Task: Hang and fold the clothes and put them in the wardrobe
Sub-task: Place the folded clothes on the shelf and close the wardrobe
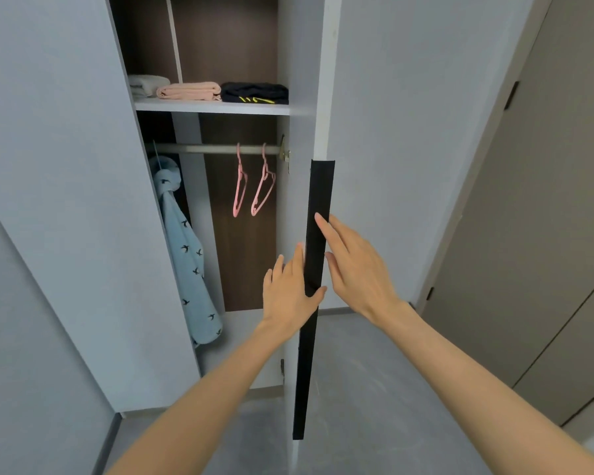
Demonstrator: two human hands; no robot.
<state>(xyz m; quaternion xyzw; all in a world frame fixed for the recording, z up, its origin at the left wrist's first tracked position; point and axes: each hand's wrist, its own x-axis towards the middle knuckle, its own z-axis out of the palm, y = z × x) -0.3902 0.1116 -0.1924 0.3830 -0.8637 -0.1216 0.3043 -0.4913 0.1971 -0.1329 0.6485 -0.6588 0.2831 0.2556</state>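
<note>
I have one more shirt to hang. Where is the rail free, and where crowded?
The rail is bare between the blue garment and the two pink hangers. The shelf above is crowded with three folded piles.

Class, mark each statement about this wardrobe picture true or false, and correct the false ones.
1. Three folded garments lie on the shelf. True.
2. Both pink hangers carry clothes. False: both hang bare.
3. A blue bird-print garment hangs at the rail's left end. True.
4. The right hand grips the black handle. False: its straight fingers only touch it.
5. The left hand holds the handle, thumb across its front. True.
</note>
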